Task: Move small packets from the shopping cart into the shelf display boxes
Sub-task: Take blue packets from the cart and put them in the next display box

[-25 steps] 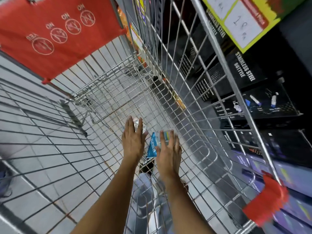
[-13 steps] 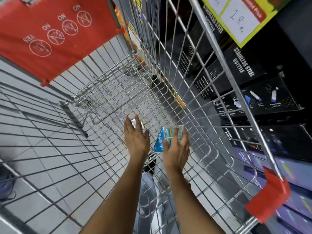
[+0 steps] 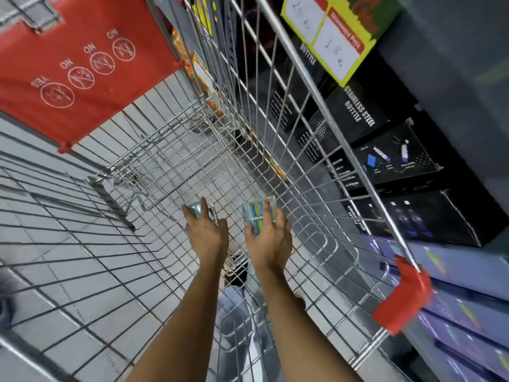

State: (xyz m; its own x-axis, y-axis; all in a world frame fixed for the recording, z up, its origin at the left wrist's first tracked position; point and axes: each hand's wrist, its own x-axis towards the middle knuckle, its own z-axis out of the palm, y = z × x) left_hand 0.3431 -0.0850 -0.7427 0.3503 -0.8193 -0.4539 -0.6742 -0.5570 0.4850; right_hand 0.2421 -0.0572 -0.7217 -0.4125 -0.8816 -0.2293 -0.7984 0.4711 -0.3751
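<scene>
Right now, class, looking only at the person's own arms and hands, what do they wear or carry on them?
Both forearms are bare up to the frame edge: no sleeves show. The left hand and right hand have no gloves, and no watch, bracelet or ring is visible.

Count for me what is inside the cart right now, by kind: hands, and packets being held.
Hands: 2, the left hand and the right hand
Packets: 2, the left packet and the right packet
Total: 4
</scene>
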